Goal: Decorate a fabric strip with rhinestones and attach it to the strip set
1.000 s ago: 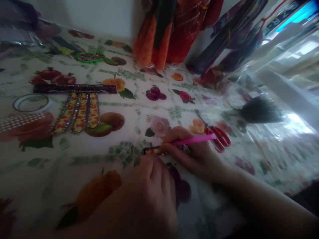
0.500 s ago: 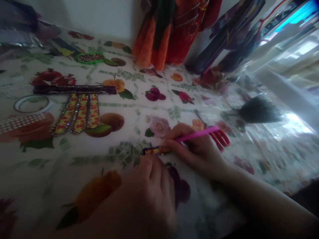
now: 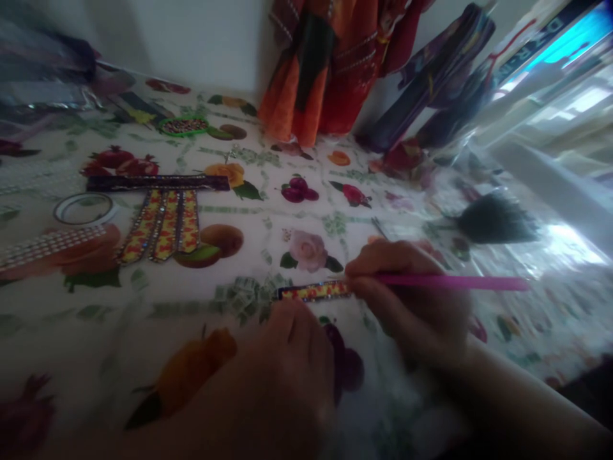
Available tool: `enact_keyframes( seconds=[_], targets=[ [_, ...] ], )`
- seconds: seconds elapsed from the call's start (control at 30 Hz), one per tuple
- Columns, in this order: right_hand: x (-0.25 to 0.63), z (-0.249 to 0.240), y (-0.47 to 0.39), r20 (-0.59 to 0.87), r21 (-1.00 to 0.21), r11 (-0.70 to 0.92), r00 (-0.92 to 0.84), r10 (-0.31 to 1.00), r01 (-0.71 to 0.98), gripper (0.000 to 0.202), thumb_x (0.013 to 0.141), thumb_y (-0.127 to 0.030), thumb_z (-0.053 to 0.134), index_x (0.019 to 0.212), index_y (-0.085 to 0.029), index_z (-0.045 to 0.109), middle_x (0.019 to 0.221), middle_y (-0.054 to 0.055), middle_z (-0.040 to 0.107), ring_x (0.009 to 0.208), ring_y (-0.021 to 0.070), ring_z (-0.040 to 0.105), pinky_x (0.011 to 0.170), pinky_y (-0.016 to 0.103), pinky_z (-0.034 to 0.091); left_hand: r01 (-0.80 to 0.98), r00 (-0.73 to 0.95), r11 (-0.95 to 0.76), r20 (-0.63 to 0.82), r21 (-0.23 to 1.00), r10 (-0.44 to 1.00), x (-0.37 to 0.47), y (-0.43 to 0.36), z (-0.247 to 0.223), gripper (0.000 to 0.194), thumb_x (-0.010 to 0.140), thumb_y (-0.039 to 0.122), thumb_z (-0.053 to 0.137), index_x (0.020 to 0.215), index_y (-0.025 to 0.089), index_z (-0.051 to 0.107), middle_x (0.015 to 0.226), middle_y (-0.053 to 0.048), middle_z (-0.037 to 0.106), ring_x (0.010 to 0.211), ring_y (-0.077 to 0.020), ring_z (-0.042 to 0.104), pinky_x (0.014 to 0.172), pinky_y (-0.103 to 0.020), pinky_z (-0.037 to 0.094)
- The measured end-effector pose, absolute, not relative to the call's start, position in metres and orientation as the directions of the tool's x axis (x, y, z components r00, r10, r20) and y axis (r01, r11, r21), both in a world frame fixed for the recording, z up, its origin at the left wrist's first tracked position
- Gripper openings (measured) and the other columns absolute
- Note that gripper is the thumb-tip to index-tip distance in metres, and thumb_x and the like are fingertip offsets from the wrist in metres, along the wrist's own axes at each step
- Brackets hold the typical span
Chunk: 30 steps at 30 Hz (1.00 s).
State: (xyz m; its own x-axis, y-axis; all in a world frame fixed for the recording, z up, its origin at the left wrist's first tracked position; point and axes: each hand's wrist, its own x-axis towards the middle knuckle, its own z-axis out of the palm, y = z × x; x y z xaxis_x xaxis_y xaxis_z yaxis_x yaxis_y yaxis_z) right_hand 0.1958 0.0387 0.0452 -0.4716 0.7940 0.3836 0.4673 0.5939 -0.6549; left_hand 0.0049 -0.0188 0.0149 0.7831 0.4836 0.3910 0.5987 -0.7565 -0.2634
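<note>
A narrow strip (image 3: 316, 291) patterned in yellow and red, with a dark sparkling edge, lies flat on the flowered tablecloth. My left hand (image 3: 292, 358) has curled fingers, with the fingertips at the near edge of its left end. Between thumb and fingers, my right hand (image 3: 407, 294) grips a slim pink stick (image 3: 479, 282), its pale tip by the strip's right part and its tail pointing right. Farther left, several matching strips (image 3: 165, 223) hang down from a dark purple band (image 3: 158, 183) edged with small stones.
A roll of white tape (image 3: 83, 209) and sheets of white beads (image 3: 57, 246) lie at the left. Behind them sits a green dish of small beads (image 3: 182, 126). Scissor blades (image 3: 380, 227) show beyond my right hand. Orange-red garments (image 3: 306, 76) stand at the wall; a dark brush (image 3: 498, 217) lies right.
My right hand has moved right along the strip, uncovering more of it, and the pink stick has tipped from slanting upward to nearly level. My left hand stays at the strip's left end.
</note>
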Motion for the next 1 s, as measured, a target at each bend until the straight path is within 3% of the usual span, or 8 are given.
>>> enact_keyframes(
  seconds=[0.1,0.2,0.37,0.57,0.8,1.0],
  targets=[
    [0.198,0.046,0.042,0.381,-0.631,0.571,-0.432,0.818,0.525,0.015,0.089,-0.018,0.067,0.098,-0.030,0.064,0.085,0.002,0.065,0.076,0.0192,0.062,0.071,0.036,0.052,0.591,0.787,-0.761,0.398,-0.269,0.471,0.005,-0.018,0.012,0.032,0.079,0.013,0.045,0.090,0.014,0.075,0.087,-0.013,0.075,0.074,-0.0289,0.065,0.064,-0.042,0.044],
    [0.195,0.048,0.050,0.283,-0.646,0.526,-0.467,0.838,0.553,0.014,0.091,-0.021,0.064,0.103,-0.028,0.064,0.088,0.002,0.065,0.078,0.0180,0.063,0.069,0.033,0.052,0.594,0.786,-0.755,0.400,-0.279,0.471,0.005,-0.017,0.010,0.031,0.078,0.013,0.047,0.091,0.013,0.075,0.086,-0.013,0.075,0.072,-0.0273,0.064,0.061,-0.040,0.042],
    [0.179,0.042,0.071,0.216,-0.712,0.515,-0.549,0.807,0.478,0.011,0.094,-0.024,0.059,0.105,-0.023,0.063,0.090,0.002,0.066,0.080,0.0155,0.065,0.068,0.028,0.053,0.611,0.767,-0.748,0.429,-0.259,0.477,0.008,-0.016,0.007,0.028,0.079,0.017,0.049,0.086,0.013,0.075,0.084,-0.014,0.074,0.071,-0.0272,0.063,0.061,-0.039,0.043],
    [0.163,0.025,0.087,0.143,-0.766,0.430,-0.526,0.838,0.478,0.011,0.096,-0.028,0.057,0.097,-0.018,0.062,0.079,0.000,0.068,0.063,0.0103,0.064,0.056,0.022,0.050,0.635,0.739,-0.742,0.449,-0.214,0.503,0.011,-0.015,0.002,0.028,0.082,0.016,0.047,0.087,0.013,0.075,0.084,-0.013,0.074,0.073,-0.0275,0.065,0.066,-0.039,0.046],
    [0.165,0.020,0.087,0.088,-0.784,0.373,-0.507,0.857,0.495,0.013,0.098,-0.031,0.054,0.097,-0.019,0.060,0.080,0.001,0.069,0.064,0.0112,0.064,0.060,0.024,0.052,0.654,0.713,-0.731,0.478,-0.192,0.513,0.012,-0.014,0.001,0.027,0.081,0.018,0.049,0.084,0.016,0.076,0.083,-0.012,0.075,0.072,-0.0271,0.064,0.069,-0.040,0.044],
    [0.163,0.020,0.088,0.078,-0.773,0.378,-0.516,0.853,0.510,0.015,0.098,-0.032,0.053,0.098,-0.018,0.060,0.080,0.001,0.068,0.064,0.0107,0.064,0.059,0.023,0.051,0.658,0.696,-0.730,0.518,-0.185,0.497,0.013,-0.013,-0.002,0.025,0.079,0.019,0.052,0.084,0.011,0.076,0.084,-0.015,0.075,0.075,-0.0301,0.066,0.070,-0.041,0.043]
  ],
)
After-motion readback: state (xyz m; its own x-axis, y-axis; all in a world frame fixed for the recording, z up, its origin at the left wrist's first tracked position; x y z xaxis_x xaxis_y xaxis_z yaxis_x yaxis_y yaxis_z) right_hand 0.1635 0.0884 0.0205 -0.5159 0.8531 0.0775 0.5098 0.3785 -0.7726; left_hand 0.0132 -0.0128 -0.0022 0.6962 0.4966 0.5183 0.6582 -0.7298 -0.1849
